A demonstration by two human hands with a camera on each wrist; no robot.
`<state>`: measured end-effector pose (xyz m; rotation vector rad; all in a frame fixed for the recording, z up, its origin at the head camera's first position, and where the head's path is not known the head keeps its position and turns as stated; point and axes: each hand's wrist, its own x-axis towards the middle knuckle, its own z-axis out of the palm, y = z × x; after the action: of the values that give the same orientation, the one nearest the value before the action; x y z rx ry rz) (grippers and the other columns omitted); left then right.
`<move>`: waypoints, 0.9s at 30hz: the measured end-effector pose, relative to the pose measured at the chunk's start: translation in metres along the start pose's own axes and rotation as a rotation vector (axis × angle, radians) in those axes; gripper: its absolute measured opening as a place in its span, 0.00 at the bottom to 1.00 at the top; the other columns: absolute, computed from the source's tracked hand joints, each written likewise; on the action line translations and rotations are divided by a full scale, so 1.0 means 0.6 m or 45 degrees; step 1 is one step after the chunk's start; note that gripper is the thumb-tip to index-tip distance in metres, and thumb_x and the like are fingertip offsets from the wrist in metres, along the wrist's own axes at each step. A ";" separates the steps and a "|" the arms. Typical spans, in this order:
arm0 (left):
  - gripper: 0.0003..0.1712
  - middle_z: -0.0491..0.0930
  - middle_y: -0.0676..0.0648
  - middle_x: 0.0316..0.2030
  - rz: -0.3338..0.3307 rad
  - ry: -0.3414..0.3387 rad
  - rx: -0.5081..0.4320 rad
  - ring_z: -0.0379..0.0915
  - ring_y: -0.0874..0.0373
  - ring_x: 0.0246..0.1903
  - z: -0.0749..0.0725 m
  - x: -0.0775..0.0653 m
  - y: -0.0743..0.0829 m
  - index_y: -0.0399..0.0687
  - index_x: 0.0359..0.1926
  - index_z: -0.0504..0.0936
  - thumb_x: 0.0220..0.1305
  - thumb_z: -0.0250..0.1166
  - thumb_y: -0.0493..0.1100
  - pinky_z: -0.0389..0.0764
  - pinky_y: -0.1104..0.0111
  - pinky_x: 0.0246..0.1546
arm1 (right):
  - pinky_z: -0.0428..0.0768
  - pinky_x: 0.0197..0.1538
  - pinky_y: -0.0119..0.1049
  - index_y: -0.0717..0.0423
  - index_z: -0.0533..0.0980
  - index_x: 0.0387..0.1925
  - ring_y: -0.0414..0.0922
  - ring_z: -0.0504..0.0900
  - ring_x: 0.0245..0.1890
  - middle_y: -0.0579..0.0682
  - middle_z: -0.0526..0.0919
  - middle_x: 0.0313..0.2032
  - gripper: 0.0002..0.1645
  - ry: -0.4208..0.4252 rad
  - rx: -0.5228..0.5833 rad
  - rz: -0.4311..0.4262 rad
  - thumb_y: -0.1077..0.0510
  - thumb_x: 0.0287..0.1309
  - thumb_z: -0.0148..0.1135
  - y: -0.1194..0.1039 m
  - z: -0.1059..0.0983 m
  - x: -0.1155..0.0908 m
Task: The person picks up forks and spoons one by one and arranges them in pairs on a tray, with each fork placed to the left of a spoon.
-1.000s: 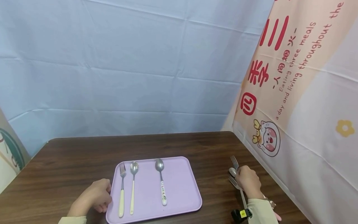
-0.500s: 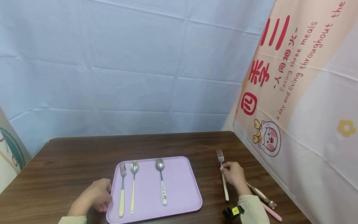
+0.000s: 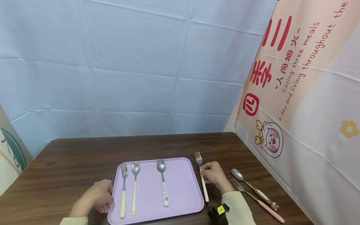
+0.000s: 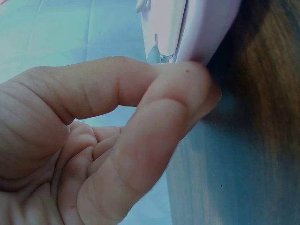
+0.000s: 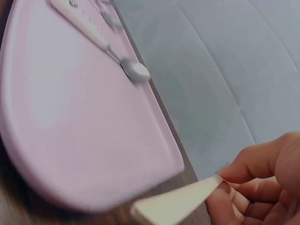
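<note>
In the head view my left hand (image 3: 97,196) is at the left edge of a lilac tray (image 3: 182,190). The left wrist view has thumb and finger (image 4: 150,136) pinching its rim. On the tray lie a cream-handled fork (image 3: 123,197), a slim cream-handled spoon (image 3: 134,190) and a spoon with a patterned white handle (image 3: 164,187). My right hand (image 3: 215,175) pinches another cream-handled fork (image 3: 204,187) by its neck, tines pointing away, beside the tray's right edge. Its pale handle (image 5: 180,201) slants toward the tray corner in the right wrist view.
On the dark wooden table (image 3: 84,156), right of the right arm, lie a spoon with a brown bear-tipped handle (image 3: 260,193) and a pink-handled fork (image 3: 267,207). A pale blue cloth (image 3: 126,78) hangs behind, and a printed cloth (image 3: 317,125) hangs along the right side.
My right hand has picked the cream-handled fork out from the cutlery at the right and carried it left to the tray's edge. The left hand and the tray have stayed in place.
</note>
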<state>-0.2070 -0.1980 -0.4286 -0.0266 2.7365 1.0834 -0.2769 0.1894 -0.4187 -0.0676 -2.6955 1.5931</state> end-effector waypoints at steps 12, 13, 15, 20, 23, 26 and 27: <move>0.13 0.73 0.44 0.08 -0.007 -0.005 0.008 0.71 0.56 0.08 -0.001 0.000 0.001 0.36 0.26 0.66 0.35 0.58 0.26 0.79 0.67 0.09 | 0.79 0.16 0.30 0.73 0.74 0.30 0.40 0.73 0.15 0.50 0.73 0.16 0.08 -0.161 0.138 -0.102 0.71 0.43 0.55 -0.027 0.068 0.001; 0.13 0.73 0.44 0.09 -0.012 -0.003 0.006 0.71 0.56 0.08 -0.001 0.000 0.001 0.36 0.27 0.66 0.35 0.58 0.26 0.79 0.67 0.09 | 0.80 0.17 0.30 0.72 0.74 0.30 0.39 0.73 0.15 0.49 0.73 0.16 0.08 -0.176 0.142 -0.107 0.71 0.43 0.55 -0.028 0.074 0.001; 0.13 0.73 0.43 0.09 -0.017 -0.002 0.004 0.71 0.56 0.08 -0.001 -0.001 0.001 0.35 0.27 0.66 0.35 0.58 0.26 0.79 0.67 0.09 | 0.81 0.18 0.31 0.72 0.74 0.30 0.40 0.74 0.15 0.49 0.74 0.16 0.08 -0.212 0.160 -0.120 0.70 0.43 0.55 -0.031 0.084 0.000; 0.13 0.73 0.43 0.09 -0.019 0.003 -0.005 0.71 0.56 0.08 0.000 0.000 -0.001 0.36 0.26 0.66 0.35 0.58 0.26 0.79 0.66 0.09 | 0.82 0.19 0.34 0.71 0.74 0.29 0.41 0.75 0.16 0.50 0.75 0.16 0.08 -0.277 0.182 -0.144 0.70 0.42 0.56 -0.039 0.109 -0.001; 0.13 0.73 0.43 0.09 -0.021 -0.002 -0.006 0.71 0.56 0.08 0.000 0.001 -0.002 0.36 0.26 0.66 0.35 0.58 0.26 0.79 0.66 0.09 | 0.82 0.19 0.33 0.71 0.74 0.28 0.41 0.76 0.16 0.50 0.76 0.16 0.07 -0.306 0.210 -0.132 0.70 0.43 0.57 -0.043 0.123 0.000; 0.14 0.73 0.43 0.09 -0.023 -0.011 -0.005 0.71 0.55 0.08 -0.001 0.001 -0.001 0.35 0.27 0.66 0.35 0.58 0.26 0.80 0.66 0.09 | 0.82 0.19 0.32 0.70 0.74 0.29 0.42 0.77 0.17 0.51 0.76 0.16 0.07 -0.333 0.246 -0.113 0.70 0.43 0.57 -0.047 0.139 0.003; 0.14 0.73 0.43 0.10 -0.025 -0.013 -0.008 0.71 0.55 0.08 -0.002 0.000 0.000 0.35 0.27 0.66 0.35 0.59 0.26 0.80 0.66 0.09 | 0.82 0.19 0.33 0.71 0.74 0.29 0.42 0.77 0.17 0.51 0.76 0.17 0.07 -0.341 0.252 -0.114 0.70 0.43 0.57 -0.049 0.144 0.004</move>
<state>-0.2074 -0.1990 -0.4280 -0.0483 2.7184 1.0839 -0.2828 0.0996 -0.4346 0.2835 -2.6576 1.9564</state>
